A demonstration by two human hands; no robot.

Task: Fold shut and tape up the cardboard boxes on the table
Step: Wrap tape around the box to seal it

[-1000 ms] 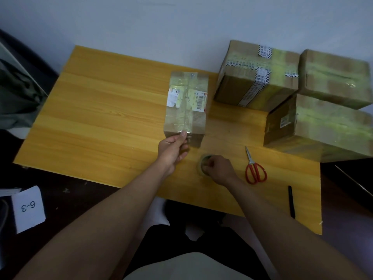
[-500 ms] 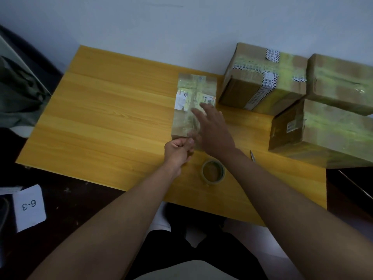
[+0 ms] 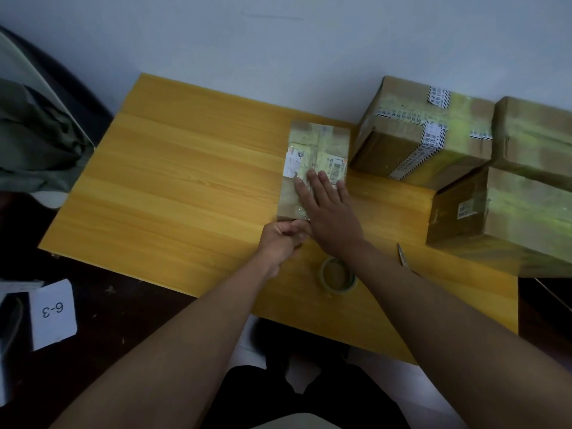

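A small cardboard box (image 3: 315, 168), wrapped in clear tape and bearing white printed labels, lies flat near the middle of the yellow wooden table (image 3: 173, 187), its far end close to the wall and its right side just beside a larger taped box (image 3: 424, 137). The right hand (image 3: 331, 212) lies palm down on the near half of the small box's top, its fingers straight and slightly spread, their tips reaching the labels. The left hand (image 3: 283, 239) sits at the box's near edge with its fingers curled, pinching something at that edge that looks like the loose end of clear tape, though what exactly it pinches is hard to tell. A roll of tape (image 3: 337, 277) lies flat on the table just in front of the hands, partly hidden under the right forearm. The tip of a pair of scissors (image 3: 402, 254) shows beside that forearm. Two more taped boxes stand to the right, one (image 3: 532, 134) at the back against the wall and one (image 3: 507, 218) in front of it, near the table's right edge. On the dark floor to the left lies a white card (image 3: 53, 312) marked 6-3, and a grey-green cloth (image 3: 34, 144) hangs at the far left
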